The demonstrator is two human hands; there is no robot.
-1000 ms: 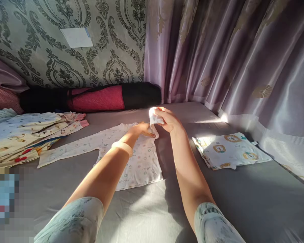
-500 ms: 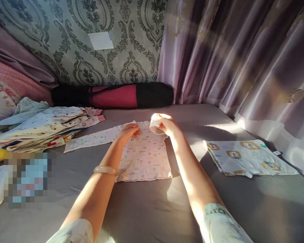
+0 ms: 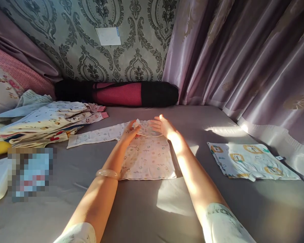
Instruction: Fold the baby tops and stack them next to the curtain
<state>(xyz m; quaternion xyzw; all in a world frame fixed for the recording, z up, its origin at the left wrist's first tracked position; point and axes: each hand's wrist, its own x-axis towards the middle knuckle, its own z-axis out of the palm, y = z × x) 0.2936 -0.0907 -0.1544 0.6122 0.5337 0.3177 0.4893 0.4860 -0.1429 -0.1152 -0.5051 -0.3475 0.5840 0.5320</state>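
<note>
Two bare hands work in slanting sunlight over a child's long-sleeved shirt (image 3: 149, 160), laid flat on a grey sheet (image 3: 144, 209) with its hem toward the person. The folded sleeve (image 3: 152, 132), on the person's right, has just come down across the top of the shirt, leaving that side of the garment drawn inward, while the outstretched sleeve (image 3: 96, 135) runs out to the left. The right hand (image 3: 165, 127) has let go: its grip is open, thumb raised and fingers extended flat over the folded cloth, apparently touching it. The left hand (image 3: 129, 133), below a pale bangle (image 3: 107, 173) on the wrist, is at the upper left of the shirt with its fingers curved around a small bunch of fabric; how firmly that grip is closed, or whether it is closed at all, cannot be told, as the fingers appear small and partly overlap the cloth. To the right, well apart from the shirt, lies a folded lion-print garment (image 3: 243, 163). At far left, a loose pile of children's clothes (image 3: 45, 118) sits near the tip of the outstretched sleeve, and a black-and-pink roll (image 3: 121, 94) lines the patterned wall (image 3: 139, 44) beyond
</note>
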